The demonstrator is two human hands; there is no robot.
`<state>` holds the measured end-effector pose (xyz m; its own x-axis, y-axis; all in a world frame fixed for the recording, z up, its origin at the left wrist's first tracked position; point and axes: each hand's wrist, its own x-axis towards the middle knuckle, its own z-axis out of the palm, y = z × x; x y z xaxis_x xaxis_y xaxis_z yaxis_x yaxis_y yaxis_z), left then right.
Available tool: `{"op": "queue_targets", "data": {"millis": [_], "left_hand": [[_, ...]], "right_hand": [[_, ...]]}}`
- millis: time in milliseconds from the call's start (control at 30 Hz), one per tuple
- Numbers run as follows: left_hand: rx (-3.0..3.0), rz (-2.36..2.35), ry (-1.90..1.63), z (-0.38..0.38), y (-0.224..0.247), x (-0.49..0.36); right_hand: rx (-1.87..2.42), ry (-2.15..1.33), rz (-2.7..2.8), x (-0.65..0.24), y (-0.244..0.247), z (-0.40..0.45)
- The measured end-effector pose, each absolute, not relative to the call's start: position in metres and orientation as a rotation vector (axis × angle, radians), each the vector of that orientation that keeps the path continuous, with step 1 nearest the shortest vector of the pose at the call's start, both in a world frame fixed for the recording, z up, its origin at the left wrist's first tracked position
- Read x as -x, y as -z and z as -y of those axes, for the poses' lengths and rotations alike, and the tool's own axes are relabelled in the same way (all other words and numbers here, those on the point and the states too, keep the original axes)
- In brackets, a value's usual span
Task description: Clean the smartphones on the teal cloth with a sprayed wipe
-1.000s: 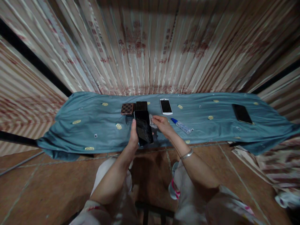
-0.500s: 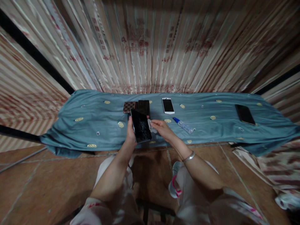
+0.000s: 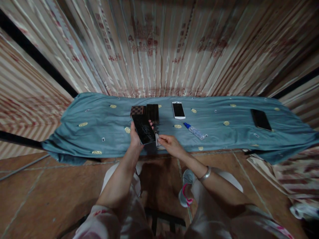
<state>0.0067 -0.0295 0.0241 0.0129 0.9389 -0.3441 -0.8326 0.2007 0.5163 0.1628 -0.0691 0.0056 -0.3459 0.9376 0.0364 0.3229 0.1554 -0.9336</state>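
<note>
My left hand is wrapped round a black phone from below, its fingertips showing past the far right edge. Whitish crack-like marks cover the lower part of the phone's dark screen. Between the fingers of my right hand a small grey cloth is pinched, close against the phone's right edge. Just beyond the phone lie a brown checkered wallet and a dark, flat, wallet-like item; the phone partly covers the checkered one.
A blue-green cloth with yellow patterns covers the narrow table. On it lie a white phone, a clear bottle with a blue cap and, far right, another dark phone. Patterned curtains hang behind, between black poles.
My left hand has moved the phone a little left and towards the far side. The right hand, with the grey cloth, has shifted slightly left and nearer to me.
</note>
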Motion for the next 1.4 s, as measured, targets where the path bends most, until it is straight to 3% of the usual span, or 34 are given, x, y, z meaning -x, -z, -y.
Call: {"op": "queue_targets", "data": {"millis": [200, 400, 633, 900, 1400], "left_hand": [[-0.114, -0.723, -1.425, 0.022, -0.023, -0.014], [-0.072, -0.735, -1.407, 0.019, -0.025, -0.016], [-0.064, -0.748, -1.386, 0.022, -0.024, -0.021], [-0.055, -0.736, -1.284, 0.024, -0.025, -0.021], [-0.249, -0.753, -1.221, 0.041, -0.032, -0.027]], "right_hand": [[1.171, -0.390, 2.114, -0.159, -0.013, 0.076], [1.065, -0.017, 2.232, -0.155, -0.018, 0.080], [0.960, 0.049, 2.316, -0.143, -0.027, 0.088], [0.883, -0.107, 2.357, -0.134, -0.033, 0.093], [1.061, -0.083, 2.256, -0.151, -0.018, 0.070]]}}
